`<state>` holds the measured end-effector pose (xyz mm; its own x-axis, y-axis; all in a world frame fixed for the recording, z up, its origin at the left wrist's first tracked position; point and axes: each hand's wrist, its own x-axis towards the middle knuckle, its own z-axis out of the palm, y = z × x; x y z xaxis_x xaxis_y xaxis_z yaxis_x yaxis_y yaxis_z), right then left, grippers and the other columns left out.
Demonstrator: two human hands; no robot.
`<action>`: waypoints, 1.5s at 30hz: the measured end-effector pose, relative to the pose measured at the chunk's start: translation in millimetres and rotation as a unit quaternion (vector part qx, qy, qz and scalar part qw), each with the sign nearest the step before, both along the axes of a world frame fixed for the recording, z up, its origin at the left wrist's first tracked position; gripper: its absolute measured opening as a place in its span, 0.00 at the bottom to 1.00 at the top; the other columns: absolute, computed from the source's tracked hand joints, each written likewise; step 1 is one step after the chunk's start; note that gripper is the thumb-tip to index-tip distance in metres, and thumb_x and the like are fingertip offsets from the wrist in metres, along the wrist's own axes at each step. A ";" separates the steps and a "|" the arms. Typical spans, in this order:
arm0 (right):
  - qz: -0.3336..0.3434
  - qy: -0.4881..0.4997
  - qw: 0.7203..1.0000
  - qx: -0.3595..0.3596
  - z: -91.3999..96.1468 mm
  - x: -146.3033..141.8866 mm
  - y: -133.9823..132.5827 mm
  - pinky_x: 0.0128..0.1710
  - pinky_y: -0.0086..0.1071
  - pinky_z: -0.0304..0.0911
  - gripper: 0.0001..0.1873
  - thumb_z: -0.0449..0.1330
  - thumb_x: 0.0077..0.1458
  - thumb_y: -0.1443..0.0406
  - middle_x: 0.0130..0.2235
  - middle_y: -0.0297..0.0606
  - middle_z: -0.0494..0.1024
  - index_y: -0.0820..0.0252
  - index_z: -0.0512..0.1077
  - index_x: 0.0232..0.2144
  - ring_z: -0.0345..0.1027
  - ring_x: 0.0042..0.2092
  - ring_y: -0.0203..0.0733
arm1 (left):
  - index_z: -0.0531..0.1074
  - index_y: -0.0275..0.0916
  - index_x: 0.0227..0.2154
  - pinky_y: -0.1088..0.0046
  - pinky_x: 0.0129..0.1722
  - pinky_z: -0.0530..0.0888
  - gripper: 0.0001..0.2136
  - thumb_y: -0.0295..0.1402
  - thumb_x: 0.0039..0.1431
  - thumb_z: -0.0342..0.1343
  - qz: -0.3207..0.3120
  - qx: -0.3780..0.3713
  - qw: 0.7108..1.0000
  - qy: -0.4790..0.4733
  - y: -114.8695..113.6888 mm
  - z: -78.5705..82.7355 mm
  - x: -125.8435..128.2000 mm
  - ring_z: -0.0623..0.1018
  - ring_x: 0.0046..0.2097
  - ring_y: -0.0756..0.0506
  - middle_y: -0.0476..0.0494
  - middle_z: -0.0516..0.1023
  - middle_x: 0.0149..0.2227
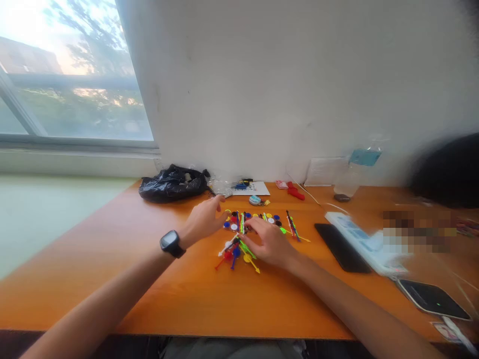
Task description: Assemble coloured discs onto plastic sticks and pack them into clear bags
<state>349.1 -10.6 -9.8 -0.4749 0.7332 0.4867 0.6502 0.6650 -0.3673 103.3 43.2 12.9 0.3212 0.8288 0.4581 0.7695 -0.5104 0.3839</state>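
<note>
My left hand (204, 221), with a black watch (171, 243) on its wrist, hovers left of the small plastic pieces, thumb and fingers apart, nothing visible in it. Close to its thumb are blue and white discs (234, 227). Bent over the pieces, my right hand (272, 243) has thumb and fingertips close together; whatever is between them is too small to make out. Below it fan out arrow-shaped sticks, including a yellow arrow (254, 265), a blue arrow (234, 262) and a white arrow (223, 248). More dark and coloured sticks (292, 225) lie to the right.
A black plastic bag (174, 183) lies at the back left, beside white paper (258, 188). A round tin (255, 200) and a red item (295, 191) are nearby. To the right are a black flat slab (340, 247), a white case (359, 242) and a phone (434, 298).
</note>
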 end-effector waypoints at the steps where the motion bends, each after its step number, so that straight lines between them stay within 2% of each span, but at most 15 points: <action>1: -0.007 -0.008 1.000 0.005 6.9 -0.7 0.4 0.41 0.36 0.62 0.12 0.59 0.69 0.55 0.41 0.42 0.79 0.58 0.73 0.45 0.72 0.42 0.47 | 0.73 0.44 0.51 0.68 0.36 0.70 0.14 0.40 0.65 0.57 0.011 0.009 1.000 0.023 9.4 5.5 -1.8 0.80 0.39 0.41 0.44 0.81 0.40; 4: -0.006 -0.031 0.999 0.007 37.5 -1.2 3.7 0.37 0.34 0.59 0.12 0.60 0.68 0.55 0.40 0.39 0.79 0.57 0.74 0.45 0.71 0.37 0.43 | 0.73 0.42 0.54 0.65 0.43 0.74 0.17 0.41 0.66 0.54 0.029 0.038 0.996 0.072 42.9 19.3 -4.2 0.80 0.46 0.38 0.40 0.80 0.46; 7: 0.017 -0.046 0.999 -0.007 81.0 1.8 13.3 0.34 0.33 0.57 0.12 0.61 0.66 0.54 0.36 0.36 0.79 0.56 0.76 0.40 0.70 0.35 0.41 | 0.74 0.38 0.56 0.59 0.57 0.71 0.21 0.43 0.65 0.56 0.044 0.025 0.994 0.101 81.2 24.6 -2.4 0.75 0.56 0.33 0.34 0.75 0.57; 10: 0.019 -0.024 0.998 -0.046 126.1 8.9 27.5 0.32 0.32 0.57 0.14 0.60 0.67 0.53 0.33 0.35 0.78 0.56 0.77 0.39 0.68 0.33 0.40 | 0.76 0.36 0.56 0.50 0.63 0.66 0.23 0.44 0.65 0.56 0.072 0.010 0.993 0.097 115.1 17.5 3.0 0.68 0.63 0.27 0.29 0.67 0.66; 13: 0.011 0.034 0.997 -0.074 157.5 21.2 42.1 0.32 0.32 0.60 0.19 0.60 0.66 0.48 0.34 0.36 0.78 0.56 0.78 0.41 0.68 0.34 0.41 | 0.77 0.38 0.56 0.43 0.62 0.64 0.24 0.48 0.65 0.55 0.094 -0.002 0.992 0.087 136.9 1.9 9.0 0.64 0.66 0.22 0.29 0.60 0.71; 17: -0.018 0.105 0.990 -0.090 169.3 43.1 58.6 0.31 0.32 0.63 0.22 0.61 0.64 0.45 0.34 0.39 0.76 0.56 0.78 0.41 0.68 0.35 0.42 | 0.79 0.36 0.51 0.43 0.59 0.66 0.21 0.45 0.66 0.54 0.091 0.004 0.993 0.076 149.4 -12.9 10.5 0.66 0.63 0.23 0.28 0.70 0.65; 21: -0.060 0.125 0.985 -0.100 163.3 58.1 69.1 0.26 0.31 0.62 0.24 0.64 0.60 0.42 0.35 0.41 0.76 0.56 0.78 0.39 0.66 0.31 0.40 | 0.78 0.33 0.51 0.47 0.61 0.66 0.18 0.38 0.64 0.56 0.078 0.056 0.994 0.043 152.5 -3.7 2.1 0.68 0.62 0.26 0.29 0.76 0.59; 25: -0.063 0.114 0.986 -0.103 158.7 60.1 71.1 0.28 0.33 0.66 0.23 0.65 0.60 0.43 0.39 0.43 0.78 0.55 0.78 0.39 0.68 0.34 0.43 | 0.76 0.34 0.52 0.53 0.65 0.66 0.16 0.35 0.65 0.55 0.075 0.141 0.987 -0.025 143.0 29.0 -8.5 0.69 0.62 0.34 0.33 0.77 0.57; 27: -0.060 0.134 0.985 -0.085 158.7 57.8 70.5 0.32 0.36 0.70 0.23 0.65 0.60 0.43 0.42 0.45 0.79 0.55 0.78 0.41 0.71 0.38 0.46 | 0.79 0.36 0.41 0.55 0.60 0.71 0.10 0.36 0.63 0.60 0.044 0.211 0.966 -0.141 130.4 51.0 -12.2 0.77 0.53 0.37 0.37 0.82 0.46; 28: -0.058 0.148 0.985 -0.065 159.3 56.0 70.1 0.36 0.38 0.71 0.23 0.65 0.60 0.44 0.44 0.45 0.79 0.54 0.78 0.43 0.72 0.41 0.48 | 0.79 0.37 0.36 0.56 0.56 0.75 0.08 0.38 0.62 0.62 0.020 0.210 0.960 -0.184 121.8 62.7 -13.6 0.80 0.47 0.39 0.39 0.83 0.41; 31: -0.037 0.186 0.982 0.008 162.7 47.6 68.4 0.50 0.45 0.72 0.26 0.67 0.58 0.44 0.52 0.45 0.78 0.52 0.76 0.50 0.72 0.52 0.53 | 0.77 0.37 0.32 0.65 0.40 0.81 0.10 0.39 0.57 0.68 -0.108 0.110 0.953 -0.262 88.2 96.5 -15.4 0.82 0.37 0.44 0.44 0.81 0.32; 34: 0.015 0.208 0.978 0.030 166.4 34.9 63.8 0.59 0.47 0.68 0.32 0.69 0.55 0.43 0.59 0.43 0.75 0.49 0.73 0.56 0.68 0.60 0.54 | 0.78 0.38 0.41 0.69 0.38 0.82 0.15 0.39 0.54 0.71 -0.210 0.038 0.931 -0.297 49.9 121.8 -12.6 0.84 0.37 0.46 0.44 0.81 0.39; 37: 0.072 0.192 0.978 -0.036 167.5 20.4 55.3 0.56 0.44 0.69 0.32 0.72 0.52 0.45 0.55 0.42 0.78 0.50 0.75 0.55 0.72 0.56 0.51 | 0.78 0.38 0.43 0.71 0.35 0.82 0.17 0.38 0.53 0.72 -0.251 0.007 0.922 -0.293 19.3 134.8 -4.5 0.82 0.34 0.48 0.45 0.80 0.37; 41: 0.132 0.147 0.967 -0.162 165.2 4.6 44.5 0.38 0.36 0.70 0.22 0.70 0.57 0.46 0.34 0.38 0.80 0.59 0.80 0.39 0.73 0.36 0.43 | 0.78 0.38 0.46 0.73 0.35 0.81 0.16 0.40 0.58 0.69 -0.264 0.007 0.920 -0.291 2.4 137.5 9.7 0.82 0.34 0.48 0.46 0.79 0.34; 45: 0.163 0.208 0.951 -0.159 165.1 -1.9 40.0 0.34 0.33 0.67 0.21 0.69 0.58 0.47 0.29 0.36 0.77 0.60 0.78 0.34 0.69 0.31 0.38 | 0.77 0.37 0.31 0.78 0.24 0.71 0.16 0.46 0.66 0.62 -0.194 0.051 0.944 -0.262 3.8 134.0 18.5 0.73 0.24 0.53 0.49 0.75 0.25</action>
